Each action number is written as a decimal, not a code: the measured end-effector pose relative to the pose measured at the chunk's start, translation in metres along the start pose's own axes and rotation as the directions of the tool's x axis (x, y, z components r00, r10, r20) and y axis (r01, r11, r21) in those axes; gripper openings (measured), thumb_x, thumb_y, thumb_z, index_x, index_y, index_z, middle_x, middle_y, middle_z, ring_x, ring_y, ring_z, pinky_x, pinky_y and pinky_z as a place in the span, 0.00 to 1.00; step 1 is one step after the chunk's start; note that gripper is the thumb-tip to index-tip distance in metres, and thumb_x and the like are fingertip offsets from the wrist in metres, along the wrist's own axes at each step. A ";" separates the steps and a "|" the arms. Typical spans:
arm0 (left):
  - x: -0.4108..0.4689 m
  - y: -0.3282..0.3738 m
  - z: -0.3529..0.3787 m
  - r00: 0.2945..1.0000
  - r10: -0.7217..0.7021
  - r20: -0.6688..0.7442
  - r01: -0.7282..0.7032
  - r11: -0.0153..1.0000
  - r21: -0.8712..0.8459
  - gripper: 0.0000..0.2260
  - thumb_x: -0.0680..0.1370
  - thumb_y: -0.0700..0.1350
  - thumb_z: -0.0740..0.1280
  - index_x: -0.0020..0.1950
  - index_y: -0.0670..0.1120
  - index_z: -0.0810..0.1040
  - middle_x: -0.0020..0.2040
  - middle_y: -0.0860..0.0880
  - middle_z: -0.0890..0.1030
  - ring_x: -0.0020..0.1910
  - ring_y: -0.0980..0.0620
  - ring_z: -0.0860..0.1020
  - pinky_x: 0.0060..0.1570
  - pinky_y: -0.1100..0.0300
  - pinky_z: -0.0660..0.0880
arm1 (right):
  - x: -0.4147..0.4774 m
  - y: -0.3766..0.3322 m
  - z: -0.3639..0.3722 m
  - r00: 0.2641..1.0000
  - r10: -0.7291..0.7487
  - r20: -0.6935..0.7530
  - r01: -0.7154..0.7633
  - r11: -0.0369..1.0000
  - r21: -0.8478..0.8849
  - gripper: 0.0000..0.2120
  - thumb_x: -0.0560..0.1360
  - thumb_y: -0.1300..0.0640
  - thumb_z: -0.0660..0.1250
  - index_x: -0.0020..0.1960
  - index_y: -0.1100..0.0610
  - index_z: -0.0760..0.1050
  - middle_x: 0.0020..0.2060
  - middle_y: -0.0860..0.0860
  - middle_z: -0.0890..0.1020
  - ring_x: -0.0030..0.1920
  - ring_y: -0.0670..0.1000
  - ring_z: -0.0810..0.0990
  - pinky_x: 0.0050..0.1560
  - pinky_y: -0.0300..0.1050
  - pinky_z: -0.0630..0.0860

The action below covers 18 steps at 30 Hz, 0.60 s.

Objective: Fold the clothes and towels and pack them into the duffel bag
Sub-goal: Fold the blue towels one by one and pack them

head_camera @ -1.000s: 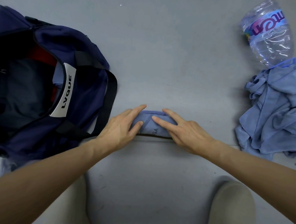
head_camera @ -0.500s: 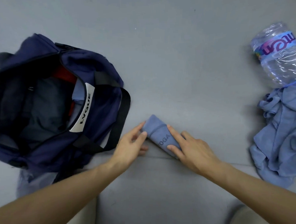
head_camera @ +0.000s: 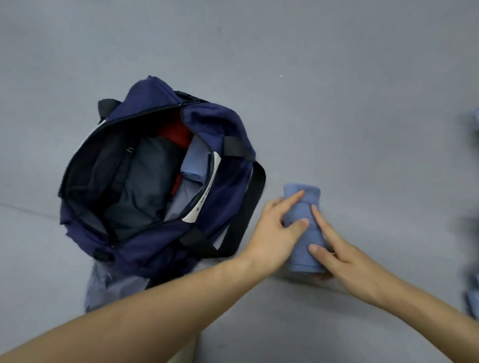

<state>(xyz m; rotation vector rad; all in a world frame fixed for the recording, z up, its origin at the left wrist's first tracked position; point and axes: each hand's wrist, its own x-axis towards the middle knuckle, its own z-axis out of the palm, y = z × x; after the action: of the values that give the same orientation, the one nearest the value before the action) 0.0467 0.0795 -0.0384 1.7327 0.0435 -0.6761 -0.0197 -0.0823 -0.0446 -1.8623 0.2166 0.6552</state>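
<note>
The towel (head_camera: 303, 205), lying crosswise half a second ago, is being turned lengthwise on the floor (head_camera: 339, 92) just beside the open bag (head_camera: 153, 249), so rolling is judged finished and packing is being prepared. It is being cupped by the left hand (head_camera: 274, 235), fingers slightly spread over its top, and pinched by the right hand (head_camera: 345, 264) between thumb and straight forefinger.

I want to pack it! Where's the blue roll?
Head view: the roll lies on the floor just right of the bag, held between the left hand and right hand.
</note>
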 end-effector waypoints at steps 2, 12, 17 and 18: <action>-0.008 0.021 -0.013 0.997 0.059 -0.058 -0.060 0.998 -0.015 0.22 0.80 0.41 0.67 0.73 0.57 0.73 0.70 0.53 0.69 0.65 0.60 0.73 0.65 0.64 0.70 | -0.002 -0.032 -0.002 0.999 -0.037 0.027 0.036 0.998 0.045 0.34 0.73 0.35 0.60 0.69 0.17 0.42 0.62 0.30 0.76 0.58 0.44 0.80 0.61 0.49 0.78; -0.017 0.085 -0.167 0.894 0.328 -0.307 -0.361 0.931 -0.055 0.25 0.77 0.42 0.70 0.72 0.60 0.73 0.70 0.53 0.75 0.69 0.51 0.75 0.69 0.47 0.71 | 0.024 -0.181 0.016 0.955 -0.223 0.194 0.256 0.952 -0.166 0.35 0.79 0.46 0.65 0.71 0.20 0.47 0.65 0.33 0.74 0.56 0.39 0.80 0.61 0.37 0.74; -0.006 0.042 -0.233 0.923 0.238 -0.301 -0.239 0.970 0.033 0.20 0.78 0.36 0.69 0.66 0.54 0.80 0.69 0.55 0.76 0.65 0.62 0.75 0.67 0.62 0.71 | 0.069 -0.189 0.041 0.966 -0.258 0.019 0.248 0.905 -0.344 0.26 0.80 0.41 0.60 0.74 0.26 0.55 0.72 0.34 0.65 0.59 0.39 0.73 0.66 0.43 0.70; -0.004 0.032 -0.237 0.936 0.209 -0.285 -0.202 0.978 0.054 0.19 0.78 0.35 0.69 0.65 0.54 0.81 0.69 0.55 0.76 0.64 0.63 0.75 0.66 0.64 0.71 | 0.076 -0.187 0.045 0.971 -0.239 0.006 0.225 0.906 -0.358 0.26 0.80 0.40 0.60 0.74 0.27 0.57 0.77 0.37 0.57 0.63 0.38 0.70 0.68 0.41 0.67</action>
<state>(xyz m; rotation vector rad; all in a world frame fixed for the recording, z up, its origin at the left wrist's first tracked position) 0.1530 0.2858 0.0188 1.8173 0.0559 -0.2666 0.1119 0.0432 0.0541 -2.2079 -0.1103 0.5170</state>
